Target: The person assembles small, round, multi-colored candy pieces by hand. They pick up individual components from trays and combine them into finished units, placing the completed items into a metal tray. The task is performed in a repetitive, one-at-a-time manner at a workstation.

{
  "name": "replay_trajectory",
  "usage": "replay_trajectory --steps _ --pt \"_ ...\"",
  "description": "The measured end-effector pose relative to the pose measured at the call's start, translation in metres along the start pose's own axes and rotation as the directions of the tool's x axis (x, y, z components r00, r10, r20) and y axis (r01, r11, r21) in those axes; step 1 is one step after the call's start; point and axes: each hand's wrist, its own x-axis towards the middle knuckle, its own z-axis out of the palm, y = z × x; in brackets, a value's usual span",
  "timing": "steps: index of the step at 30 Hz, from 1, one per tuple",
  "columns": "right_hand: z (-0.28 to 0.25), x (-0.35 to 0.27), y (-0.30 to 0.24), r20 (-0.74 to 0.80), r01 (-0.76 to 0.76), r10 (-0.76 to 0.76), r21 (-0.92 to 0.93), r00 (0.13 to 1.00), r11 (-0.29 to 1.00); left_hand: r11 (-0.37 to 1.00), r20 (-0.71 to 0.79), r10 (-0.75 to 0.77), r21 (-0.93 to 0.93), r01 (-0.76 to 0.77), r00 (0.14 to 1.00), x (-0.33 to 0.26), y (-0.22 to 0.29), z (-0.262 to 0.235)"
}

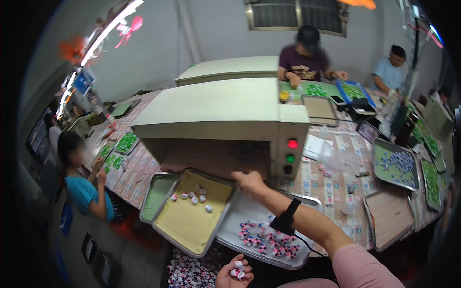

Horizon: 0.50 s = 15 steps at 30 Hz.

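Note:
My left hand [234, 274], palm up at the lower edge, is curled around a few small white figures with pink and dark marks [238, 270]. My right hand [250, 184] reaches to the mouth of a cream metal box machine [206, 103], its fingers bent together; whatever they pinch cannot be made out. Left of that hand, a tray with a yellow lining [192, 223] carries several white round pieces [194, 198]. Beneath my right forearm lies a pale tray [240, 211] with many white, pink and dark-blue figures [269, 238].
A green-lined tray [156, 197] sits under the yellow one's left side. Many small pieces [192, 269] are heaped below. Red and green lights [292, 144] mark the machine's front. To the right are a tray of blue-white pieces [396, 163] and a bare tray [390, 218]. Other people work around the table.

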Motion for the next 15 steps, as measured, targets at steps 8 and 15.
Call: replay_trajectory --steps 8,15 --pt "-0.125 -0.213 0.054 0.286 -0.127 -0.058 0.587 0.957 0.799 0.971 -0.017 -0.19 0.142 0.19 0.982 0.009 -0.041 0.023" --pt "-0.272 -0.309 0.185 -0.643 0.31 -0.002 0.367 0.766 0.877 0.89 0.016 -0.332 0.336 0.308 0.943 0.014 -0.086 0.019"
